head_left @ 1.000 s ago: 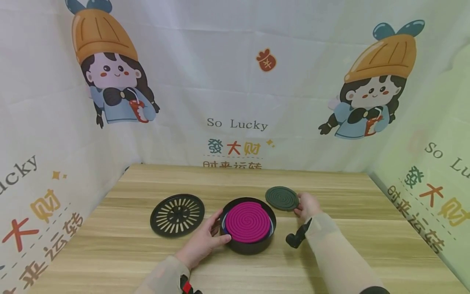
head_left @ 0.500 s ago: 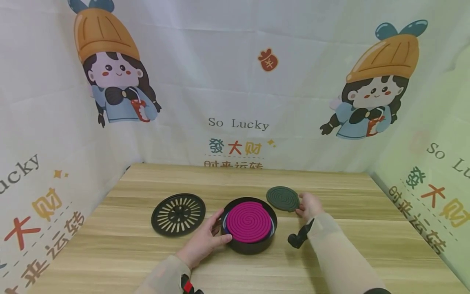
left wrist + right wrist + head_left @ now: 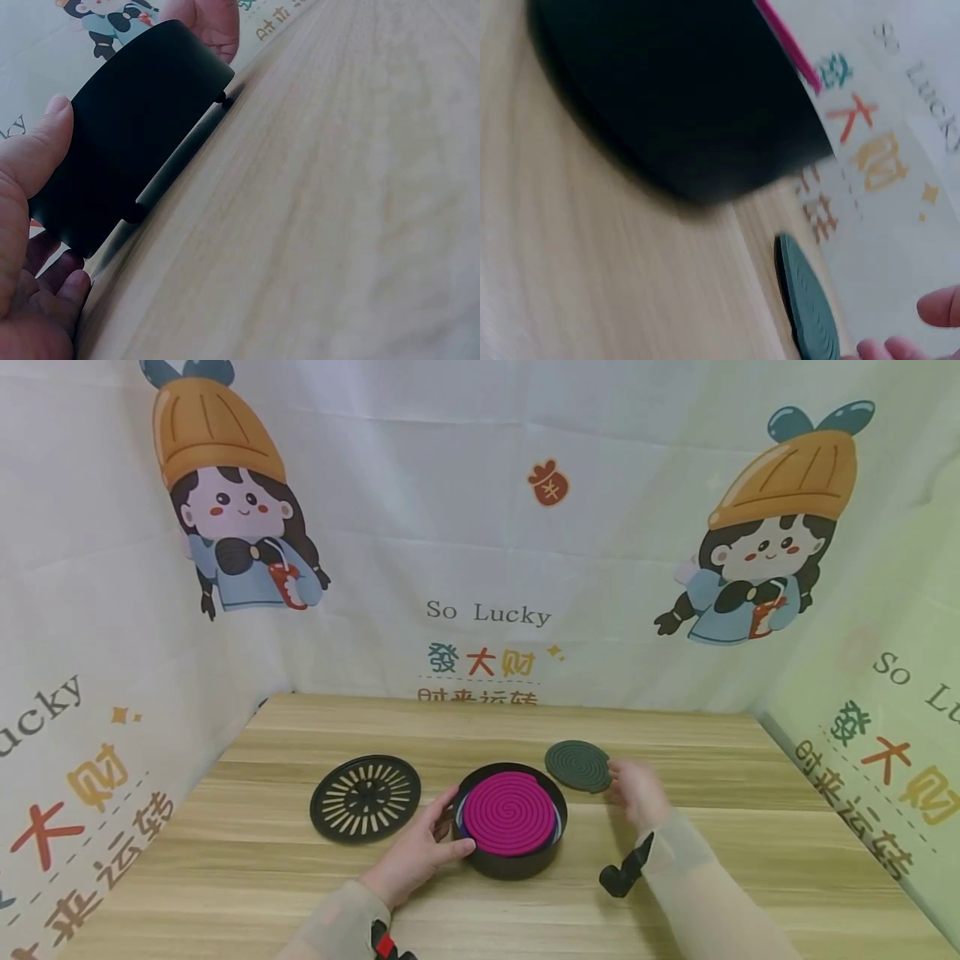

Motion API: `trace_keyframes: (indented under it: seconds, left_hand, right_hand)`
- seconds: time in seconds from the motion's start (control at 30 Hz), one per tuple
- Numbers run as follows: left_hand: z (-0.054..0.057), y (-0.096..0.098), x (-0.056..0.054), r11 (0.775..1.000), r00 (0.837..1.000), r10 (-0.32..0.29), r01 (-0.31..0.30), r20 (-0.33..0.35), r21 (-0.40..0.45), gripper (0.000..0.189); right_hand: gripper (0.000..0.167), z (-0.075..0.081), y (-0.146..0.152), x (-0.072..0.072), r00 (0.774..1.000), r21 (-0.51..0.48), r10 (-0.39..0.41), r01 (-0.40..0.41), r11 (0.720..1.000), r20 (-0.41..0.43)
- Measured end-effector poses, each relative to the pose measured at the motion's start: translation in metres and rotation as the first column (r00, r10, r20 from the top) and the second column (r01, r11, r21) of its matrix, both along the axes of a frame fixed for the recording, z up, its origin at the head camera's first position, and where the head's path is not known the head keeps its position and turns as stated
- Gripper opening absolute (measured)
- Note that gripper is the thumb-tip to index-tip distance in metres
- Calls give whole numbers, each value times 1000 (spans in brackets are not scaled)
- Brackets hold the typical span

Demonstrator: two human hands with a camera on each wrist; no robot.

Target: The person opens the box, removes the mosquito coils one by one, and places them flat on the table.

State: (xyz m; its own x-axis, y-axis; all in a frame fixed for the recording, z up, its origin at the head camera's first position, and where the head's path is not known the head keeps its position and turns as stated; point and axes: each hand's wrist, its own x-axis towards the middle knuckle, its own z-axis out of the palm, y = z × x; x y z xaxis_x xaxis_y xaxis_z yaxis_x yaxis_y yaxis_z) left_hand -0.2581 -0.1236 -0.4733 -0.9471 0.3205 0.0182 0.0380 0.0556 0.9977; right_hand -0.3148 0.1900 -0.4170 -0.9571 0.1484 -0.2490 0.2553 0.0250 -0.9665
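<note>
A round black tin (image 3: 517, 866) stands mid-table with a bright pink mosquito coil (image 3: 510, 812) lying at its top. My left hand (image 3: 416, 853) grips the tin's left side, thumb on the near wall. In the left wrist view, its fingers curl at the lower edge of the tin (image 3: 142, 120). Behind and right of the tin, a dark green mosquito coil (image 3: 576, 765) lies flat on the table. My right hand (image 3: 639, 792) is at that coil's right edge. The right wrist view shows thumb and fingers spread apart, fingertips close to the green coil (image 3: 808, 304).
A black slotted lid (image 3: 365, 797) lies to the left of the tin on the wooden table (image 3: 247, 877). Printed cloth (image 3: 375, 527) hangs behind the table and along both sides. A black strap piece (image 3: 622, 872) juts from my right wrist.
My right fingers have let go of the green coil's edge, and that hand and wrist have shifted slightly right and towards me. The left hand stays on the tin.
</note>
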Motion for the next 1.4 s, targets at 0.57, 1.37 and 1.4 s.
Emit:
trace_keyframes:
  seconds: [0.57,1.37,1.4]
  left_hand:
    - [0,0,0,1000,1000,0,0,-6,-18,90]
    - [4,2,2,1000,1000,13,-13,-6,-20,88]
    - [4,2,2,1000,1000,14,-14,-4,-22,88]
  right_hand:
    - [37,-4,-67,14,949,226,273,-234,946,-156]
    - [28,-13,-74,12,938,219,301,-261,940,-171]
    - [28,-12,-74,12,937,211,300,-261,942,-179]
